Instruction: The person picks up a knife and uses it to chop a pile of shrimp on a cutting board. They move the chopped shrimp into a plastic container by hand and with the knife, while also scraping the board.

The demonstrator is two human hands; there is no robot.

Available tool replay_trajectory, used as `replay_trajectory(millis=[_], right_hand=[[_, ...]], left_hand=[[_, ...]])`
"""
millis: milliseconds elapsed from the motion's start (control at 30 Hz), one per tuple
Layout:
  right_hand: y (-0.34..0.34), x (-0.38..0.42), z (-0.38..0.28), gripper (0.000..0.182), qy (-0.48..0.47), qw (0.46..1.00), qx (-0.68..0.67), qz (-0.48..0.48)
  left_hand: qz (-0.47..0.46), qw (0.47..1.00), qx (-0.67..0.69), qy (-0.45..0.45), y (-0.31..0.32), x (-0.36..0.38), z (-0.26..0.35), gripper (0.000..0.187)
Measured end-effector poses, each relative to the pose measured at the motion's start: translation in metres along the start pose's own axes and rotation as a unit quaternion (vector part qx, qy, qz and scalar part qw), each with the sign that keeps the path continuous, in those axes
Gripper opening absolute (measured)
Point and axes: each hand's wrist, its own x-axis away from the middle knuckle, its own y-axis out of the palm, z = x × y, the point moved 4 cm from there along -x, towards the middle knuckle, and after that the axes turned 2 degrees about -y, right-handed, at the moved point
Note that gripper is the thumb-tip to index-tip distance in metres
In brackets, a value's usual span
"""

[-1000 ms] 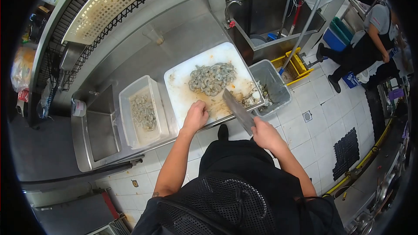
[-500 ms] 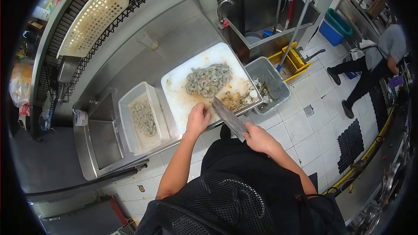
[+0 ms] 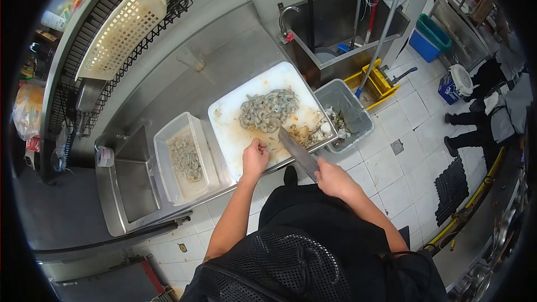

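Observation:
A heap of peeled grey shrimp lies on the white cutting board. My right hand is closed round the handle of a cleaver, whose blade tip points at the heap's near side. Over the board's near edge, my left hand has its fingers curled together. A small greyish bit shows by those fingertips; what they hold is too small to make out. Brown and white scraps lie at the board's right corner. Left of the board, a clear plastic tub holds more shrimp in cloudy liquid.
A grey bin with scraps stands against the counter's right end, beside a yellow mop wringer. Behind are a deep steel sink and mop poles. A smaller sink basin is at left. Other people stand far right.
The view has shifted slightly. My left hand has drawn its fingers in a little, and the cleaver stays in my right hand near the shrimp. At far right, a person has moved, uncovering a bucket.

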Motion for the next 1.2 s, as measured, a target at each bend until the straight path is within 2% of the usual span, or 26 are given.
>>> replay_trajectory(millis=[67,133,267,333,467,533,633,800,967,1100,1200], right_hand=[[0.001,0.000,-0.002,0.028,-0.002,1.000,0.005,0.010],[0.008,-0.004,-0.008,0.028,-0.042,0.999,0.002,-0.012],[0.011,-0.001,-0.002,0.027,-0.025,0.999,0.010,-0.021],[0.000,0.007,0.006,0.026,0.025,1.000,0.007,0.016],[-0.009,0.013,-0.008,0.024,0.012,0.999,0.035,0.031],[0.004,0.011,-0.011,0.024,-0.006,0.999,0.035,0.019],[0.014,0.009,-0.008,0.023,-0.027,0.999,0.034,0.010],[0.002,0.006,-0.007,0.025,0.005,0.999,0.035,0.036],[0.023,-0.003,-0.015,0.024,-0.053,0.998,0.038,0.002],[0.020,-0.011,-0.006,0.023,-0.065,0.997,0.030,0.022],[0.005,-0.006,-0.009,0.022,-0.019,0.997,0.054,0.041]], left_hand=[[0.000,1.000,-0.005,0.000,-0.001,0.001,0.002,0.010],[-0.010,1.000,0.015,-0.017,0.000,0.002,0.002,0.010],[0.020,0.999,0.029,-0.019,0.003,0.003,0.000,0.011],[0.059,0.996,-0.001,0.063,0.006,0.007,0.003,0.011],[0.052,0.996,-0.003,0.070,0.006,-0.001,-0.005,0.011],[0.007,1.000,0.005,0.007,0.002,-0.003,-0.008,0.011],[-0.015,0.999,0.033,-0.015,-0.006,-0.002,-0.005,0.012],[-0.028,0.998,0.037,-0.038,-0.007,-0.001,-0.011,0.013],[-0.022,0.998,0.026,-0.048,-0.006,-0.003,-0.013,0.015],[-0.022,0.999,-0.001,-0.050,-0.006,-0.002,-0.015,0.017],[-0.020,0.998,0.011,-0.050,-0.004,-0.001,-0.017,0.017]])
